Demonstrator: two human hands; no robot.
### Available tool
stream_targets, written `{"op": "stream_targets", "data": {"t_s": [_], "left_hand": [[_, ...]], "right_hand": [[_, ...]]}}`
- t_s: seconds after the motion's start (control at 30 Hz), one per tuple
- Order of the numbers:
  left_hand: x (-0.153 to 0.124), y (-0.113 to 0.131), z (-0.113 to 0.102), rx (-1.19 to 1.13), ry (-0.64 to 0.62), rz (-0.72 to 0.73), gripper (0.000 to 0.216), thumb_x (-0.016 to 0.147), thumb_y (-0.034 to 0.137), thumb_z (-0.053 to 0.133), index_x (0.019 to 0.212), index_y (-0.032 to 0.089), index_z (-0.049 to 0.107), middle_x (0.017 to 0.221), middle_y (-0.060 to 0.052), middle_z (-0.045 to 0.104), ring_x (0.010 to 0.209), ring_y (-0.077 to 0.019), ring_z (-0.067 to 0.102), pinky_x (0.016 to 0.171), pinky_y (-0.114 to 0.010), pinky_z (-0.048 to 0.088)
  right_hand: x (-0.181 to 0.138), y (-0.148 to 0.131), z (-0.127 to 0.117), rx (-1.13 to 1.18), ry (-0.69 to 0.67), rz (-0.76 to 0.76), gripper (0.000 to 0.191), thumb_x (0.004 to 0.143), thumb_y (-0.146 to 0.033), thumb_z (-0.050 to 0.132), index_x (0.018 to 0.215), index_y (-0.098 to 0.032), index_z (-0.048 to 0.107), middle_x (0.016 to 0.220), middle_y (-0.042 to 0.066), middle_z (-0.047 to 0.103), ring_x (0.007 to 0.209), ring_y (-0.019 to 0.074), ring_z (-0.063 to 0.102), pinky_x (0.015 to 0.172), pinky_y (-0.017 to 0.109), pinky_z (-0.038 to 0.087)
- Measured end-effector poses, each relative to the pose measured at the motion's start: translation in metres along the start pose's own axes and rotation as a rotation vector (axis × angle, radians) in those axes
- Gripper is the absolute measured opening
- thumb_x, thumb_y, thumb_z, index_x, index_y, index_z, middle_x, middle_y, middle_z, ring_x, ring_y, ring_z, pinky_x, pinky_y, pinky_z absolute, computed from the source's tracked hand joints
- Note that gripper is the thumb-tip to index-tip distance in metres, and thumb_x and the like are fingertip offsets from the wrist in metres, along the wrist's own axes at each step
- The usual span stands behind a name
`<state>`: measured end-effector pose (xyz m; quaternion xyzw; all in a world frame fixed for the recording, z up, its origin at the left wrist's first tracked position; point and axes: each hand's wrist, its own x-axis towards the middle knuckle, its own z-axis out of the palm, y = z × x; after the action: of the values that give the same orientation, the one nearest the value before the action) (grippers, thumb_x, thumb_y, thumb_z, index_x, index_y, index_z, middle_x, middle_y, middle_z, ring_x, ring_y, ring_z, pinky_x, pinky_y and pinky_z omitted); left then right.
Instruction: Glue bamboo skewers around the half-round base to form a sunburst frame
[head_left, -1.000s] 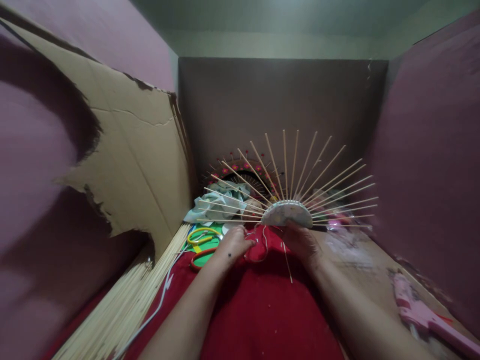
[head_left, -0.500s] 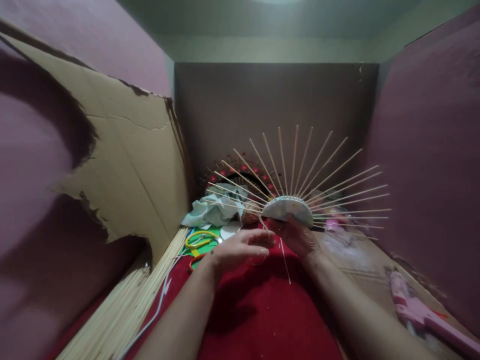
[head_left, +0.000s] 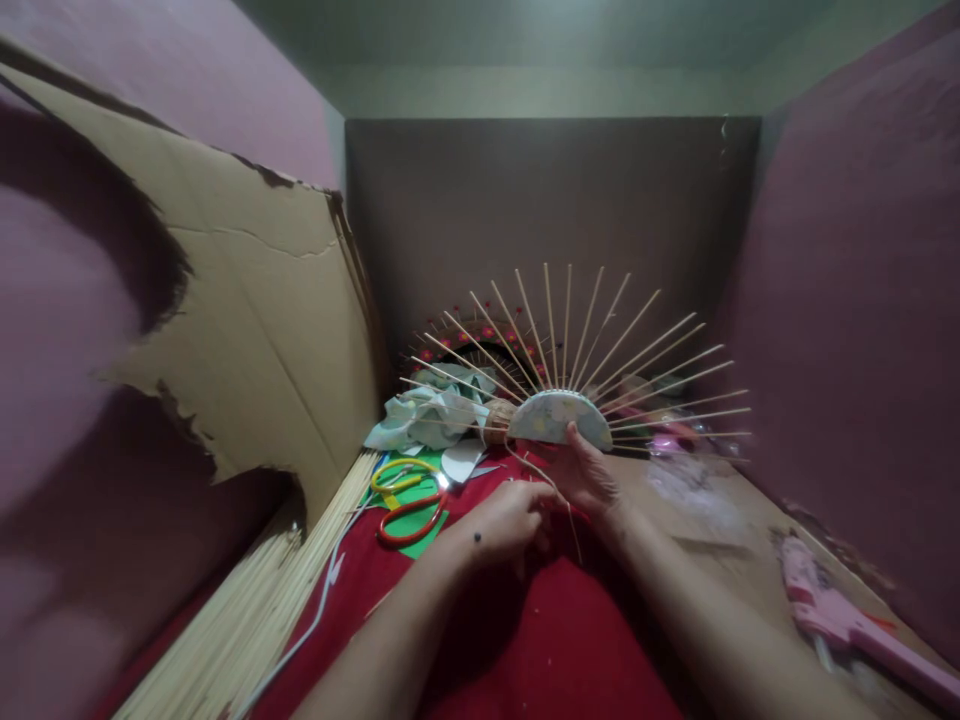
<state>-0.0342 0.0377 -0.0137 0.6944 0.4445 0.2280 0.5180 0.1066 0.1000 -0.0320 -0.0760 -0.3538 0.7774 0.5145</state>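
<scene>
My right hand [head_left: 589, 480] grips a patterned pale half-disc [head_left: 551, 418] by its lower edge, thumb on the front face. Thin wooden sticks [head_left: 546, 320] fan out from its curved rim. Just left of it, my left hand [head_left: 514, 518] is closed, its fingers pinched around a thin strand of twine [head_left: 537, 470]. The strand runs up toward a brown ball of twine [head_left: 499, 422] behind, and its loose end hangs below the right hand. Scissors [head_left: 412, 522] with one yellow and one red handle lie left of the left hand.
Many loose wooden sticks [head_left: 232, 610] and a white cord [head_left: 319, 610] lie at left, beneath torn cardboard [head_left: 255, 300]. Crumpled cloth [head_left: 427, 410] and a flower-trimmed round piece [head_left: 487, 335] sit behind. A pink glue gun [head_left: 832, 615] and clear plastic [head_left: 697, 500] are at right.
The half-disc with its sticks has shifted left and turned slightly. My left hand has gone from spread fingers to a closed pinch on the twine, lower down; more of the scissors shows.
</scene>
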Motion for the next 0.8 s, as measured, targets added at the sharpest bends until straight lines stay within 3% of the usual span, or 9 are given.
{"op": "stream_targets", "data": {"t_s": [0.07, 0.17, 0.33, 0.43, 0.53, 0.8], "left_hand": [[0.002, -0.003, -0.001, -0.047, 0.018, -0.018, 0.030, 0.066, 0.007, 0.045, 0.084, 0.017, 0.067, 0.064, -0.002, 0.059, 0.043, -0.0113, 0.055, 0.034, -0.017, 0.040], [0.007, -0.011, -0.011, -0.231, 0.045, -0.044, 0.015, 0.062, 0.008, 0.055, 0.072, 0.012, 0.066, 0.061, -0.004, 0.062, 0.038, -0.0127, 0.054, 0.031, -0.020, 0.038], [0.010, -0.017, -0.039, -0.417, 0.367, 0.051, 0.011, 0.075, 0.022, 0.058, 0.078, 0.011, 0.061, 0.065, -0.004, 0.064, 0.043, -0.0092, 0.056, 0.029, -0.014, 0.028], [0.010, -0.013, -0.046, -0.535, 0.454, 0.119, 0.016, 0.079, 0.027, 0.058, 0.082, 0.011, 0.059, 0.071, -0.005, 0.065, 0.053, -0.0089, 0.060, 0.031, -0.013, 0.027], [0.009, -0.009, -0.044, -0.616, 0.437, 0.152, 0.022, 0.079, 0.032, 0.061, 0.084, 0.010, 0.060, 0.068, -0.005, 0.064, 0.049, -0.0093, 0.059, 0.030, -0.014, 0.027], [0.003, 0.004, -0.031, -0.747, 0.243, 0.226, 0.028, 0.072, 0.037, 0.067, 0.080, 0.011, 0.061, 0.064, -0.003, 0.060, 0.045, -0.0084, 0.053, 0.033, -0.016, 0.037]], "right_hand": [[-0.001, 0.000, 0.003, 0.012, -0.010, 0.018, 0.041, 0.081, -0.040, 0.062, 0.116, -0.020, 0.055, 0.107, 0.008, 0.070, 0.101, 0.0239, 0.064, 0.085, 0.043, 0.053], [-0.003, -0.005, 0.006, 0.040, -0.017, 0.041, 0.036, 0.083, -0.036, 0.061, 0.116, -0.021, 0.054, 0.107, 0.008, 0.069, 0.099, 0.0215, 0.065, 0.063, 0.027, 0.057], [-0.007, -0.012, 0.006, 0.102, -0.084, 0.123, 0.032, 0.084, -0.039, 0.060, 0.103, -0.013, 0.060, 0.096, 0.013, 0.071, 0.084, 0.0164, 0.068, 0.038, 0.009, 0.043], [-0.009, -0.013, 0.006, 0.106, -0.123, 0.139, 0.029, 0.085, -0.039, 0.059, 0.097, -0.013, 0.062, 0.082, 0.009, 0.072, 0.064, 0.0094, 0.065, 0.033, 0.006, 0.038], [-0.009, -0.012, 0.007, 0.099, -0.160, 0.150, 0.027, 0.084, -0.038, 0.061, 0.092, -0.013, 0.064, 0.071, 0.007, 0.070, 0.047, 0.0047, 0.056, 0.031, 0.005, 0.036], [-0.013, -0.008, 0.009, 0.081, -0.205, 0.173, 0.034, 0.084, -0.046, 0.056, 0.091, -0.014, 0.064, 0.058, -0.002, 0.061, 0.032, 0.0000, 0.041, 0.028, 0.004, 0.030]]}}
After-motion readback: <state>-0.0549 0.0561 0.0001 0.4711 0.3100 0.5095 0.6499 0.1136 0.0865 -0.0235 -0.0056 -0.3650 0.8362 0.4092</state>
